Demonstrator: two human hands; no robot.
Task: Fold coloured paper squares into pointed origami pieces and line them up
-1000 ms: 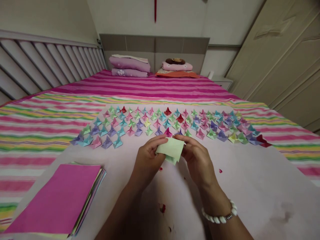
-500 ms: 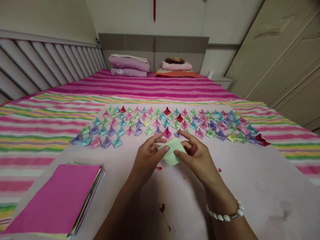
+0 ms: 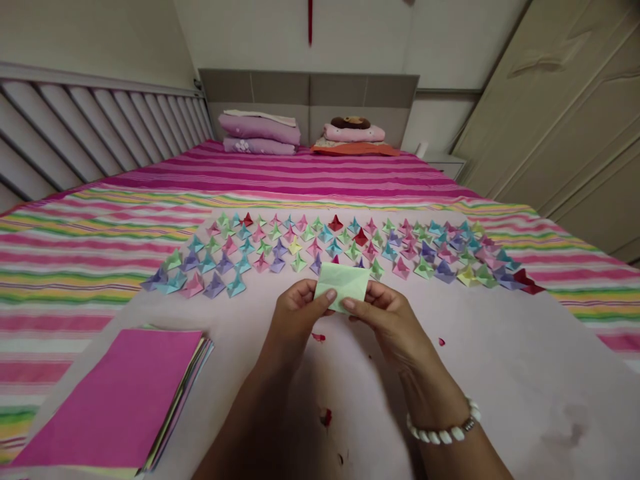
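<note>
A pale green folded paper is held up over the white board, its straight edge at the top. My left hand pinches its lower left part, thumb on the near face and fingers behind. On the lower right side my right hand grips it the same way; that wrist wears a bracelet of white beads. Just beyond the paper, rows of small folded paper boats in many colours cover the far part of the board. The paper hides some of the front row.
A stack of coloured paper, magenta on top, lies at the left on the white board. Red scraps are scattered near my arms. The board rests on a striped bed, with folded bedding at the headboard.
The green paper has turned from a tilted, diamond-like position to a level one and risen slightly. My spread fingers have closed in behind it at both sides.
</note>
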